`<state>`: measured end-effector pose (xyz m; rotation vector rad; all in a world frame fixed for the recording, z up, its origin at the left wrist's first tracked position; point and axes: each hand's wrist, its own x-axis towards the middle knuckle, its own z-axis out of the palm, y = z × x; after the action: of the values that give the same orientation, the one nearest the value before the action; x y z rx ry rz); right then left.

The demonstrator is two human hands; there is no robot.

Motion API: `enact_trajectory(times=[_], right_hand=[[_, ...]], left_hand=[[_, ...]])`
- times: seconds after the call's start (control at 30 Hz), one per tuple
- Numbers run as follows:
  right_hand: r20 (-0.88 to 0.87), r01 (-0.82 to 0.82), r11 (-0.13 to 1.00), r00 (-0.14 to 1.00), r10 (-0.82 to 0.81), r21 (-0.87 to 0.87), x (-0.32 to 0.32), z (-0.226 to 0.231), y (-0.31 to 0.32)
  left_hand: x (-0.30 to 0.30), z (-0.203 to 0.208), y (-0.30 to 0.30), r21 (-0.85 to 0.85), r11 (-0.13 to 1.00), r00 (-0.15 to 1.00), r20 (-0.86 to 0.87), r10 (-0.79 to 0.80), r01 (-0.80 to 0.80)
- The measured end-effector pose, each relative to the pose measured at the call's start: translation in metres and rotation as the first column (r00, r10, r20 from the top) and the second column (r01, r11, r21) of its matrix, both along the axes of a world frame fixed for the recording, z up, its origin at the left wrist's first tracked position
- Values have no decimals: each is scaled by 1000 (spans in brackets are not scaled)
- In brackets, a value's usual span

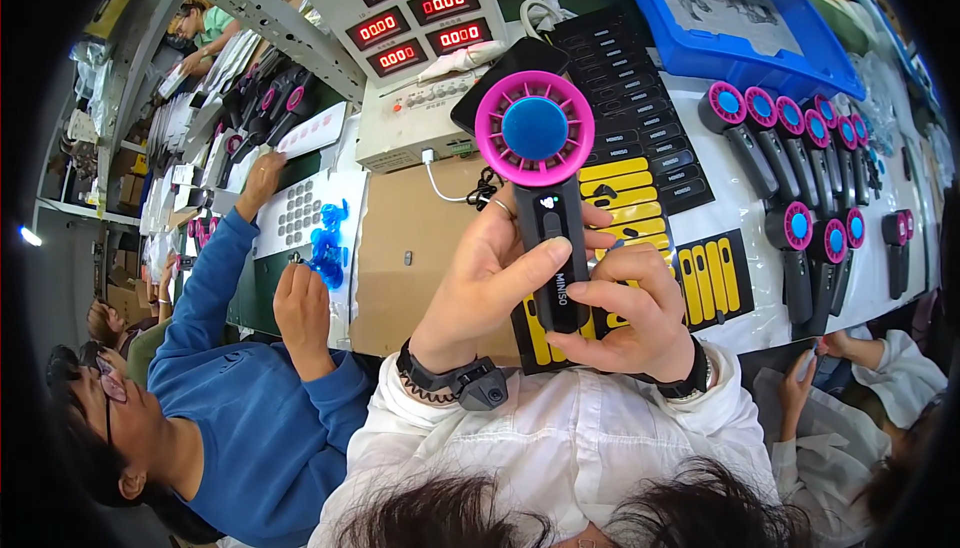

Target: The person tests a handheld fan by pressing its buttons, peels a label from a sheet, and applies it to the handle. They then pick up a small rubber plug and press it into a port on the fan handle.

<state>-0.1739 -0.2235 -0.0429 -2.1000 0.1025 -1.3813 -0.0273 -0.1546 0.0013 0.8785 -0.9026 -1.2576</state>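
A handheld fan (pixel 535 129) with a pink ring grille, a blue centre and a dark handle stands upright in front of me. My left hand (pixel 485 283) is wrapped round the handle from the left, its thumb lying across the front near a button. From the right, my right hand (pixel 640 318) has its thumb and fingers curled at the handle's lower end. Both hands are closed on the fan. A small white symbol glows on the handle below the head. Behind my hands lie sheets with yellow strips (pixel 632 188) and black label strips (pixel 675 163).
A test box (pixel 420 113) with red digit displays stands behind, a white cable (pixel 432 176) plugged in. Brown cardboard (pixel 400 293) lies left. Several similar fans (pixel 797 225) and a blue bin (pixel 640 3) are at right. A co-worker in a blue sleeve (pixel 205 268) works at left.
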Motion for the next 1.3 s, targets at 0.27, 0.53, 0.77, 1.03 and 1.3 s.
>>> enact_trajectory(times=[0.27,0.53,0.77,1.03,1.3], right_hand=[[-79,44,997,996,-38,66,-3,-2,-2],[-129,46,999,990,-48,-17,-6,-4,-2],[-89,116,988,988,-125,-101,1,-19,-4],[-59,209,976,975,-212,-56,9,-34,-18],[-32,238,968,971,-236,80,-2,-36,-34]], left_hand=[[3,-11,-8,30,999,1000,-22,18,-18],[-11,-39,-13,114,977,966,-171,196,-178],[-25,-58,-21,279,911,897,-241,372,-303],[-30,-85,-32,449,875,840,-391,376,-182],[-20,-88,-30,430,900,849,-448,282,-71]])
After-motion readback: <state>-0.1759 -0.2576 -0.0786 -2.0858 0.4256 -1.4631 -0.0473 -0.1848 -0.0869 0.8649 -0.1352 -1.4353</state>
